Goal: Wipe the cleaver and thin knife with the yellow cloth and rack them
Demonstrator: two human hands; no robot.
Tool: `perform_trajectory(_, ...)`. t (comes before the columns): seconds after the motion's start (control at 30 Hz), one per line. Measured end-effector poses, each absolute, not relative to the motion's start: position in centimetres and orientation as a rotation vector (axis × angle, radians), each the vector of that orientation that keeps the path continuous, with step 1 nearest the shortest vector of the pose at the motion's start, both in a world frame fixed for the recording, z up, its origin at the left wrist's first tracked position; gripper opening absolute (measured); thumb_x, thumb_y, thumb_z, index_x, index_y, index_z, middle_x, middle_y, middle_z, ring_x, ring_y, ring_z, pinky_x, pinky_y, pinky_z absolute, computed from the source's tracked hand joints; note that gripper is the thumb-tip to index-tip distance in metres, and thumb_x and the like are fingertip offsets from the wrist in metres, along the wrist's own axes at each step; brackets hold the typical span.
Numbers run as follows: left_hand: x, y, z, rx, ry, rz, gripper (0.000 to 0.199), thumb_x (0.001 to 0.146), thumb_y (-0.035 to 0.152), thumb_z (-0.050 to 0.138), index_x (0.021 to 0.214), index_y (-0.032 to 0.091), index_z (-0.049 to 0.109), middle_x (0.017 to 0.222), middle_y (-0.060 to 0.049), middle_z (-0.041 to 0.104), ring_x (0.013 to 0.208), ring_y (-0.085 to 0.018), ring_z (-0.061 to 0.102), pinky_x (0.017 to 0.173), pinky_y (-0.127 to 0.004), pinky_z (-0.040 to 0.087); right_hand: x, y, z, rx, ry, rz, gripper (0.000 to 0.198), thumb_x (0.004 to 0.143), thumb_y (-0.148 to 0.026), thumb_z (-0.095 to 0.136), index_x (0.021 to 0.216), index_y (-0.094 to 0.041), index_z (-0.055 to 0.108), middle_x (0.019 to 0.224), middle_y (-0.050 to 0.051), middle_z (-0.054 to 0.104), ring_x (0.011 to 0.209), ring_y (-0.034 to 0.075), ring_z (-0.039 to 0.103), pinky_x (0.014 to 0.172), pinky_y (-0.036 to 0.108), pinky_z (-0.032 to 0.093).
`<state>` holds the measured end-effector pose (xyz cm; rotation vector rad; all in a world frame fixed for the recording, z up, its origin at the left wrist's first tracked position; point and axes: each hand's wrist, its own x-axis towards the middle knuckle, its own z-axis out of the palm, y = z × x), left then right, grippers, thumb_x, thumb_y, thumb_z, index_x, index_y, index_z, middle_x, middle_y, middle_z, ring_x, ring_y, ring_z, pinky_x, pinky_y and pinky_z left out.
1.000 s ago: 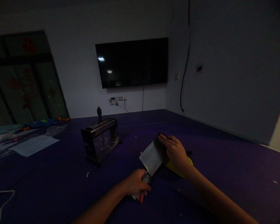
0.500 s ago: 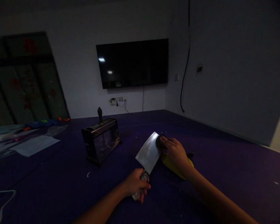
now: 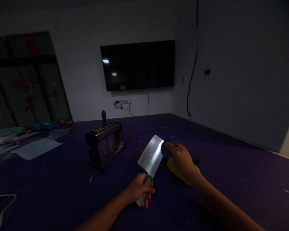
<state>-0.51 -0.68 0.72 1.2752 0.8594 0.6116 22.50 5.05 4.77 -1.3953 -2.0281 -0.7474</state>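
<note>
The block, a black box with a clear panel, stands upright on the purple surface, left of the hands, and one dark-handled tool sticks up from its top; what lies behind the panel is too dim to tell. The cleaver is in front of the person, right of the block and apart from it, the fingers of the left hand clamped on its handle. Compared with half a second ago, the blade has swung a little left, and a bright streak now runs along it. Its long axis slants away from the person and somewhat to the right, handle end nearest, broad face up. The right hand has its fingers together, bent over a dark pad at the blade's right edge, above a yellow thing lying on the surface
</note>
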Motion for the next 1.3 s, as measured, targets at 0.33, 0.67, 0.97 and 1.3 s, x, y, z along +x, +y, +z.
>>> perform_trajectory(0.33, -0.5, -0.9, 0.9, 1.273, 0.878, 0.636, 0.038, 0.055, 0.027, 0.065, 0.084, 0.017, 0.042, 0.046, 0.005, 0.053, 0.030, -0.015, 0.050, 0.028, -0.019, 0.035, 22.3, 4.7, 5.0, -1.400, -2.056, -0.735, 0.053, 0.070, 0.000, 0.040, 0.119, -0.015, 0.056, 0.126, 0.005, 0.054, 0.089, 0.022, 0.054, 0.079, 0.033, 0.042)
perform_trajectory(0.67, -0.4, -1.0, 0.9, 1.259, 0.862, 0.665, 0.039, 0.055, 0.027, 0.066, 0.083, 0.017, 0.041, 0.046, 0.005, 0.053, 0.029, -0.014, 0.049, 0.027, -0.019, 0.034, 21.8, 4.2, 5.3, -1.441, -2.084, -0.769, 0.052, 0.071, 0.001, 0.041, 0.119, -0.014, 0.056, 0.125, 0.006, 0.054, 0.089, 0.021, 0.054, 0.078, 0.032, 0.042)
perform_trajectory(0.97, -0.4, -1.0, 0.6, 1.278, 0.832, 0.683, 0.037, 0.058, 0.030, 0.066, 0.082, 0.017, 0.041, 0.046, 0.005, 0.052, 0.029, -0.014, 0.049, 0.028, -0.018, 0.034, 20.8, 3.5, 5.4, -1.486, -2.105, -0.746, 0.048, 0.074, -0.002, 0.042, 0.119, -0.015, 0.055, 0.125, 0.006, 0.054, 0.092, 0.020, 0.053, 0.079, 0.029, 0.041)
perform_trajectory(1.3, -0.5, -0.8, 0.7, 1.304, 0.854, 0.635, 0.039, 0.057, 0.031, 0.066, 0.082, 0.018, 0.039, 0.046, 0.005, 0.052, 0.030, -0.014, 0.050, 0.029, -0.019, 0.036, 20.1, 3.1, 5.3, -1.410, -2.097, -0.790, 0.050, 0.071, 0.000, 0.041, 0.116, -0.016, 0.058, 0.122, 0.005, 0.057, 0.092, 0.020, 0.051, 0.077, 0.031, 0.043)
